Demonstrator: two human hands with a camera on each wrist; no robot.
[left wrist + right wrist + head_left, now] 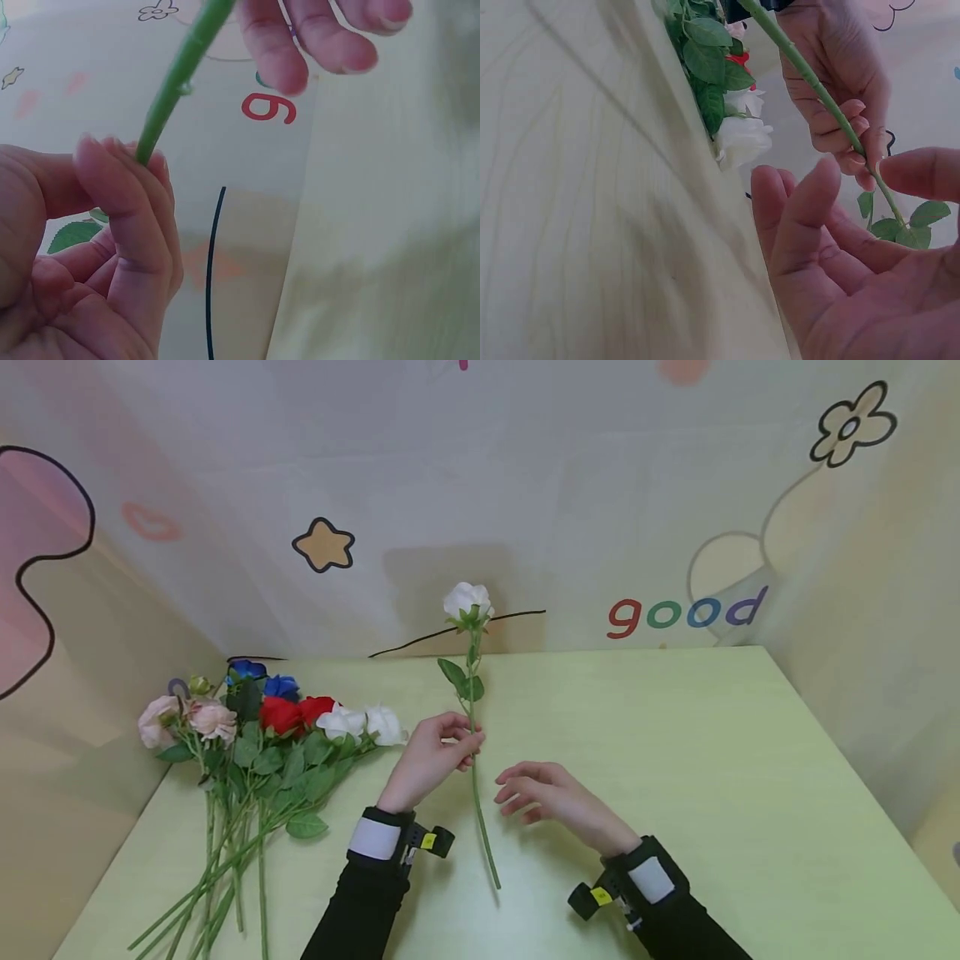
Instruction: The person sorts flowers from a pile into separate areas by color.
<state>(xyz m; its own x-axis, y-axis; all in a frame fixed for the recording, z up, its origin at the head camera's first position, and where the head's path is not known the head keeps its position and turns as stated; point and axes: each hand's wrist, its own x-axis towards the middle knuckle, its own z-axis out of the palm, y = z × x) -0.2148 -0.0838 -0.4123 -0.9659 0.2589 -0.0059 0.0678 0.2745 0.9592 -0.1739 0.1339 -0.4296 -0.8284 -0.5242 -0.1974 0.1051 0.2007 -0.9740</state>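
White rose at centre frame
I have the left hand pinching its stem; the right hand, fingers loosely bent, hovers near. Other flowers lie frame left.

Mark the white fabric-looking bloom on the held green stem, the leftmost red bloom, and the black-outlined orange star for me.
White bloom [464,598]: head view, middle of its petals.
Leftmost red bloom [281,716]: head view, middle of its petals.
Orange star [324,545]: head view, centre of its fill.

The stem looks plastic, the petals matt cloth, the tabletop wood-grained.
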